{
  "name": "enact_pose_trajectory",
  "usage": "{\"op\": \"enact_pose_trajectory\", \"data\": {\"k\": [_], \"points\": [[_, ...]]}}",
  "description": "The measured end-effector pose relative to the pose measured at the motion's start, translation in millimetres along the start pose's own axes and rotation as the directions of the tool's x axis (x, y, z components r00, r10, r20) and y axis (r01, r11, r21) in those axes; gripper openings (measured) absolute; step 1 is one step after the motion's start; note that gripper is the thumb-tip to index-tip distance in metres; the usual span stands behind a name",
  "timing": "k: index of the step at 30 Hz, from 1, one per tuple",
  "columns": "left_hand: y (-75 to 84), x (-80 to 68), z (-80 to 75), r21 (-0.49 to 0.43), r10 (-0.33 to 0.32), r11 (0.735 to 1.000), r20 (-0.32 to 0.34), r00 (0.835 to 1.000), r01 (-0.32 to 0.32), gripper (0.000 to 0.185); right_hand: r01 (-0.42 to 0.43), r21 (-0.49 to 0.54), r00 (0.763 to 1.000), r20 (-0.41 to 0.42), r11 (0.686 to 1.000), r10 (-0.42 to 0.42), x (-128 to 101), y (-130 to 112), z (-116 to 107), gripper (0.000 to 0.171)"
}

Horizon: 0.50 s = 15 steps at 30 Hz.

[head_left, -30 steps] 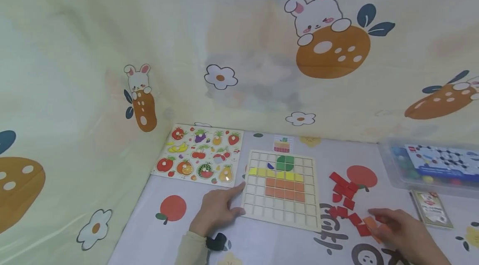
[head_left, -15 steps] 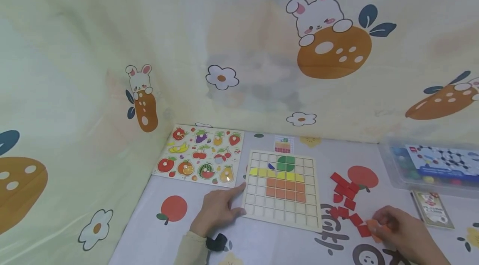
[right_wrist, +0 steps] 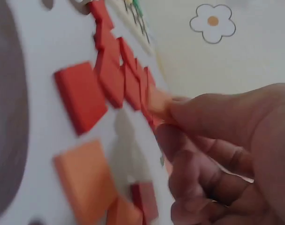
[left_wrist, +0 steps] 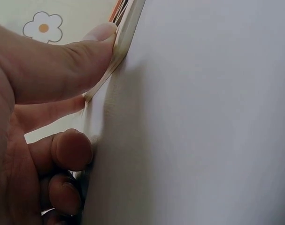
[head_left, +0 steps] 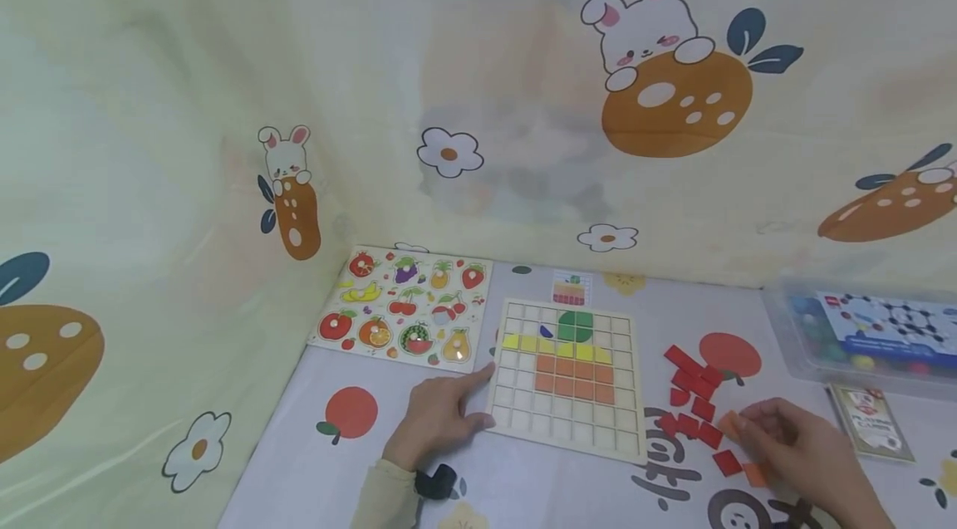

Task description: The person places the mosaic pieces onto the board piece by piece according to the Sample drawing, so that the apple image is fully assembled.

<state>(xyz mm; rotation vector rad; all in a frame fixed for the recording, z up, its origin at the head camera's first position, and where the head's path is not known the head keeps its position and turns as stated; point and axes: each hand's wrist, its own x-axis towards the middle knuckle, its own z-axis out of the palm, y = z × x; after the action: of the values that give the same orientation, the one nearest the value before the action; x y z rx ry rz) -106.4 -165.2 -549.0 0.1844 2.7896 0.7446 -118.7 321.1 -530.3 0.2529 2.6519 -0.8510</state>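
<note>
The right hand (head_left: pixel 796 442) pinches an orange tile (head_left: pixel 728 424) among red tiles (head_left: pixel 691 396) on the surface (head_left: pixel 523 487). The left hand (head_left: pixel 437 417), fingers straight, presses the grid board's (head_left: pixel 568 384) left edge. Farther off lies a fruit puzzle (head_left: pixel 407 317). The backdrop (head_left: pixel 478 97) reads "Juice".

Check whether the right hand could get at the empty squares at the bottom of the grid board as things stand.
Probably yes. The right hand, pinching an orange tile, sits just right of the grid board; only loose red tiles lie between, and the left hand stays at the opposite edge.
</note>
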Motion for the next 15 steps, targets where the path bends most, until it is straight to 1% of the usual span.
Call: {"op": "enact_pose_trajectory", "data": {"k": [2, 4, 8, 12, 15], "points": [[0.6, 0.1, -0.3, 0.0, -0.004, 1.0, 0.003, 1.0, 0.004, 0.077, 0.038, 0.017, 0.999, -0.027, 0.999, -0.037, 1.4, -5.8, 0.0, 0.071], [1.3, -0.2, -0.7, -0.003, -0.008, 1.0, 0.008, 1.0, 0.008, 0.077, 0.096, 0.033, 0.992, -0.081, 0.995, -0.093, 2.9, -13.2, 3.7, 0.068], [-0.1, 0.4, 0.6, 0.005, -0.003, 1.0, 0.008, 1.0, 0.003, 0.077, 0.113, 0.112, 0.985, -0.144, 0.987, -0.096, 6.3, -35.4, 18.6, 0.068], [-1.4, 0.6, 1.5, 0.01, 0.008, 1.0, -0.001, 1.0, -0.008, 0.076, 0.176, 0.214, 0.977, -0.155, 0.961, -0.144, 10.4, -59.0, 35.8, 0.066], [-0.9, 0.3, 1.3, 0.006, 0.007, 1.0, -0.003, 1.0, -0.007, 0.076, 0.271, 0.235, 0.958, -0.158, 0.933, -0.239, 15.6, -73.4, 45.4, 0.06]]}}
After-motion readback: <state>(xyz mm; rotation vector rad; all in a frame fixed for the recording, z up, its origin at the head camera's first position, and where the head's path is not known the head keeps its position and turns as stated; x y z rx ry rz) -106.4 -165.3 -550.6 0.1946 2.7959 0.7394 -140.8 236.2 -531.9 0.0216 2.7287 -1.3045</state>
